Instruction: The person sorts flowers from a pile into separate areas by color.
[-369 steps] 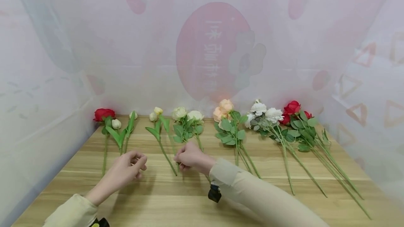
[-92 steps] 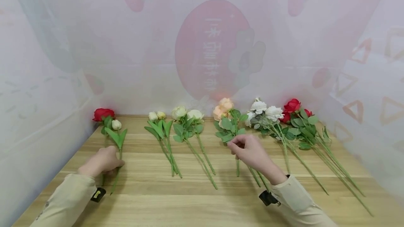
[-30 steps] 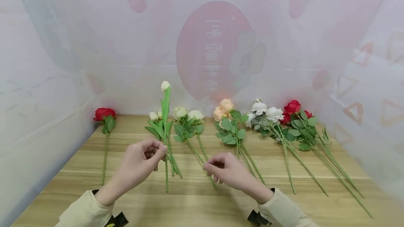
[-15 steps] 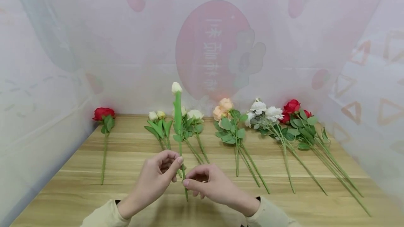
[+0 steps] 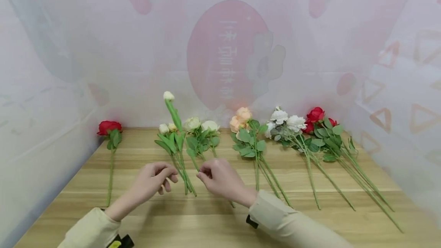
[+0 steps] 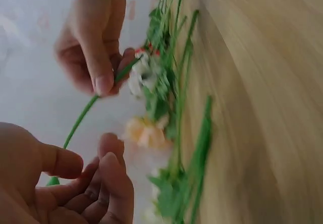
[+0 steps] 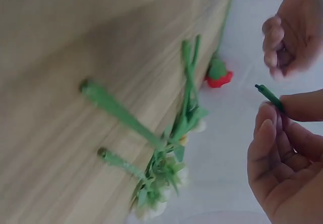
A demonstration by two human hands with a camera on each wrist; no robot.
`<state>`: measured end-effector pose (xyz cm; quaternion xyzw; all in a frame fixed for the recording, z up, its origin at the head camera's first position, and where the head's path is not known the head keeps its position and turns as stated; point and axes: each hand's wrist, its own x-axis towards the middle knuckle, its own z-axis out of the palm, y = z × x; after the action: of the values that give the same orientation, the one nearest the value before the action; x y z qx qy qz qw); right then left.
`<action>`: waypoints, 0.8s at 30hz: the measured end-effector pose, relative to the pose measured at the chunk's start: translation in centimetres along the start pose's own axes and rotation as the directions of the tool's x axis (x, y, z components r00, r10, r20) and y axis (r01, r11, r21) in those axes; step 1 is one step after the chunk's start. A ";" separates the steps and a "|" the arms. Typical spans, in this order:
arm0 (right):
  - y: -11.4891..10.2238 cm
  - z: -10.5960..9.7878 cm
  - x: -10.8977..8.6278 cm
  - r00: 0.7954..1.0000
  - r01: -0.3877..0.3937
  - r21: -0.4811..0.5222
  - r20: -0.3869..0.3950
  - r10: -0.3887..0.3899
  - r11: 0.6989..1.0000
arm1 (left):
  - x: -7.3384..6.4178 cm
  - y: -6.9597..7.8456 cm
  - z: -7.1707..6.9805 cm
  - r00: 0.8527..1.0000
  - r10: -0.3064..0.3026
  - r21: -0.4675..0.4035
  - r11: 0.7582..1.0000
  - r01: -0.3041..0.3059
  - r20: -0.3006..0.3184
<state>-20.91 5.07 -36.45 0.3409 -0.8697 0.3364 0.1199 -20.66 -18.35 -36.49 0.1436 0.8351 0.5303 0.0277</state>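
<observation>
In the head view my right hand (image 5: 224, 182) pinches the lower stem of a white tulip (image 5: 168, 96). The tulip is raised and tilts left, its bloom above the others. My left hand (image 5: 149, 182) is beside it with loosely curled fingers and nothing in them. The left wrist view shows the tulip stem (image 6: 81, 118) running from the right fingers past the left hand (image 6: 60, 178). In the right wrist view the stem end (image 7: 270, 97) pokes out of the right hand's pinch (image 7: 287, 153). Below the held tulip lie more pale tulips (image 5: 163, 128) with crossed stems.
A single red rose (image 5: 109, 127) lies at far left on the wooden table (image 5: 144, 225). Right of the tulips are cream flowers (image 5: 210, 126), peach flowers (image 5: 244, 114), white flowers (image 5: 280, 117) and red roses (image 5: 315, 114). Pale curtains stand behind and at both sides.
The white tulip came from beside the left red rose in the left hand. The right hand took its stem, the left let go, and the bloom swung left over the other tulips.
</observation>
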 end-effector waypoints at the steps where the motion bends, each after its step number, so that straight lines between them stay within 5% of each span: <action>1: 0.2 0.2 0.4 1.000 -0.011 -0.023 0.018 0.012 1.000 | 0.2 -0.7 -0.7 0.999 -0.028 0.019 0.999 0.028 0.021; 5: 0.7 0.9 2.0 0.991 -0.100 -0.082 0.080 0.107 0.992 | 0.3 -2.3 -3.1 0.994 -0.092 0.064 0.994 0.088 0.054; 9: 0.7 1.7 3.7 0.972 -0.194 -0.087 0.118 0.204 0.977 | -0.3 -2.2 -4.6 0.991 -0.106 0.119 0.988 0.096 0.081; 14: 1.1 3.0 5.5 0.949 -0.273 -0.082 0.143 0.282 0.958 | -0.9 -1.7 -5.3 0.989 -0.084 0.162 0.985 0.064 0.119; 19: 1.7 4.5 6.7 0.942 -0.259 -0.220 0.157 0.296 0.941 | -1.1 -1.7 -5.7 0.982 -0.071 0.162 0.986 0.043 0.177; 24: 1.6 5.6 7.3 0.920 -0.283 -0.243 0.203 0.334 0.928 | -1.4 -1.7 -5.9 0.975 -0.077 0.163 0.986 0.042 0.210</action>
<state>-27.29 -1.58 -38.21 0.2226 -0.9511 0.2141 -0.0062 -20.83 -24.59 -35.58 0.1767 0.8703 0.4431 0.1224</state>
